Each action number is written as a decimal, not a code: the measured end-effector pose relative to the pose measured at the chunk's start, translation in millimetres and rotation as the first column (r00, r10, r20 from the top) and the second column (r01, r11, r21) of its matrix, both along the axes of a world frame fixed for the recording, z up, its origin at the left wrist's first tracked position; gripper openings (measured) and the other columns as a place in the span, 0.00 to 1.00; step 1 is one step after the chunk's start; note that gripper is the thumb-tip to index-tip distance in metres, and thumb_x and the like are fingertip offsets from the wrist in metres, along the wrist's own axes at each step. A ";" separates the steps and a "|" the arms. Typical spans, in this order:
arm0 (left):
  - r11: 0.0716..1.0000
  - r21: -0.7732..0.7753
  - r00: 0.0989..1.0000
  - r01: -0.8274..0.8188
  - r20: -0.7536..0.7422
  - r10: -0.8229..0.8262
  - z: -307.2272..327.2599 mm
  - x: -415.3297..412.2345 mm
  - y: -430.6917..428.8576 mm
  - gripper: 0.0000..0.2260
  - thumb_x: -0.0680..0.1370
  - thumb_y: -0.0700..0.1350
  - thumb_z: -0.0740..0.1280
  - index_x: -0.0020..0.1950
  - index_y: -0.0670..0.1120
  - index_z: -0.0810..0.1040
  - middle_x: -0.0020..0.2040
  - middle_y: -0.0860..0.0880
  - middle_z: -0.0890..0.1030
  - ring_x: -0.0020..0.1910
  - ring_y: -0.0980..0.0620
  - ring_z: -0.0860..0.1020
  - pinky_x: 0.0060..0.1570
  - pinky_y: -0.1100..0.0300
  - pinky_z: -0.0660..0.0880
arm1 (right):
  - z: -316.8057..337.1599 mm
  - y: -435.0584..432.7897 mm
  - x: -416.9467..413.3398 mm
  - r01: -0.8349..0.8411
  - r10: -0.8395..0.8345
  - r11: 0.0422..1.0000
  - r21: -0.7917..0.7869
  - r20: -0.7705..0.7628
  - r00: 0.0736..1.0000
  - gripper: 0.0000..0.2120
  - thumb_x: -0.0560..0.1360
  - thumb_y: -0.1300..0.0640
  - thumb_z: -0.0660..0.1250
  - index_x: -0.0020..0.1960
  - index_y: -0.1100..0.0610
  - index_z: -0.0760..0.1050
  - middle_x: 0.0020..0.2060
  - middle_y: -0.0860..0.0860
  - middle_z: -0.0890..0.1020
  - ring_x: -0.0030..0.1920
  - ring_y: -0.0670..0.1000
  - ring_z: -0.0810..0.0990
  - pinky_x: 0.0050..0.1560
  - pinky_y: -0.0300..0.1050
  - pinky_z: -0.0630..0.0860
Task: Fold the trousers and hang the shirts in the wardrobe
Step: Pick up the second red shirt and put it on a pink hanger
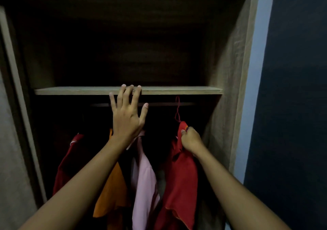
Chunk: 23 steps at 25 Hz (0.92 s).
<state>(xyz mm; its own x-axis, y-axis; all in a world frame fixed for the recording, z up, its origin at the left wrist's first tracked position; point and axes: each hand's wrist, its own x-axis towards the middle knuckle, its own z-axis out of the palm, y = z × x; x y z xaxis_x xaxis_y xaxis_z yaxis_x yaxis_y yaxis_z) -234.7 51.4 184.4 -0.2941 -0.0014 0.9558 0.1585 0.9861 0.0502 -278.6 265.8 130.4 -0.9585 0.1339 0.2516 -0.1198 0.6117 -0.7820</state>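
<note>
Person stood at the open wardrobe (228, 70), both arms reaching in. Left hand (127, 116) was spread, fingertips (130, 86) resting on the front edge of the shelf (177, 90). Right hand (191, 139) was closed, pinching the collar area of the red shirt (180, 176), which hung by a red hanger hook (177, 109) that looked to be on the rail (162, 104), just beside the wardrobe's right wall. Left of it hung a pink shirt (144, 185), an orange shirt (113, 194) and a dark red shirt (67, 164); their hangers were too dark to make out. So four shirts seemed hung, red one probably last. Trousers weren't in view, so their folding couldn't be judged. Upper compartment was too dark to see.
</note>
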 end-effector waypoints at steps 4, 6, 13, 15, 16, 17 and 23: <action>0.999 -0.003 0.992 -0.039 -0.123 0.038 -6.0 -17.0 -2.6 0.29 0.78 0.59 0.62 0.76 0.46 0.66 0.73 0.43 0.70 0.77 0.44 0.60 0.76 0.38 0.46 | -25.7 -1.6 -18.7 -0.046 0.045 0.999 0.010 0.053 0.998 0.14 0.82 0.57 0.58 0.61 0.67 0.69 0.61 0.66 0.78 0.63 0.64 0.76 0.58 0.48 0.72; 0.999 0.006 0.985 -0.040 -0.167 0.041 -6.5 -23.7 -1.3 0.30 0.78 0.60 0.63 0.75 0.46 0.67 0.72 0.42 0.71 0.77 0.43 0.60 0.76 0.38 0.46 | -36.5 3.3 -23.6 -0.066 0.066 0.998 0.004 0.059 0.996 0.14 0.82 0.57 0.59 0.62 0.66 0.69 0.60 0.65 0.78 0.63 0.64 0.76 0.58 0.47 0.71; 0.998 0.003 0.979 -0.055 -0.194 0.054 -9.1 -28.1 0.1 0.31 0.78 0.60 0.64 0.76 0.46 0.65 0.73 0.42 0.69 0.77 0.43 0.59 0.76 0.38 0.45 | -45.1 7.0 -22.2 -0.167 0.164 0.984 0.062 0.047 0.985 0.22 0.77 0.51 0.68 0.67 0.61 0.70 0.51 0.56 0.78 0.58 0.59 0.79 0.51 0.41 0.70; 0.999 -0.012 0.987 -0.042 -0.157 0.040 -7.2 -20.4 -0.2 0.30 0.78 0.60 0.63 0.76 0.47 0.65 0.73 0.42 0.69 0.77 0.43 0.59 0.75 0.36 0.47 | -48.6 2.7 -12.6 -0.143 0.146 0.987 0.066 -0.033 0.989 0.23 0.76 0.52 0.69 0.68 0.59 0.69 0.57 0.58 0.78 0.61 0.59 0.76 0.60 0.44 0.70; 0.999 -0.026 0.991 -0.037 -0.131 0.033 -5.6 -15.4 -1.4 0.30 0.78 0.60 0.63 0.77 0.47 0.65 0.73 0.43 0.69 0.78 0.43 0.59 0.75 0.35 0.46 | -49.5 -0.1 -6.4 -0.115 0.122 0.991 0.067 -0.115 0.986 0.22 0.75 0.53 0.69 0.66 0.58 0.70 0.59 0.58 0.76 0.62 0.59 0.74 0.63 0.47 0.69; 0.999 -0.037 0.993 -0.040 -0.109 0.036 -3.8 -9.6 -3.8 0.30 0.78 0.60 0.63 0.77 0.48 0.66 0.73 0.43 0.69 0.78 0.44 0.58 0.75 0.34 0.46 | -49.3 -3.3 0.9 -0.088 0.100 0.994 0.066 -0.212 0.972 0.19 0.75 0.54 0.70 0.64 0.56 0.71 0.58 0.58 0.75 0.61 0.58 0.73 0.63 0.49 0.69; 0.993 0.007 0.991 -0.114 -0.064 0.114 -21.9 41.5 -71.3 0.27 0.79 0.57 0.64 0.75 0.46 0.68 0.76 0.42 0.66 0.79 0.42 0.55 0.74 0.35 0.43 | -41.6 -71.5 57.0 -0.470 0.371 0.866 -0.169 -0.412 0.832 0.04 0.74 0.62 0.70 0.47 0.57 0.76 0.35 0.48 0.75 0.32 0.42 0.71 0.38 0.34 0.72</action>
<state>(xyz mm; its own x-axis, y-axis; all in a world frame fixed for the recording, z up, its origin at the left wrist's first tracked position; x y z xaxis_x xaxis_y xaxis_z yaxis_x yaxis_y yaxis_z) -193.1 -19.9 162.6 -0.2294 -0.0345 0.9727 0.0482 0.9977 0.0468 -221.6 194.2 88.8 -0.7863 -0.1553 0.5980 -0.6176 0.2241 -0.7539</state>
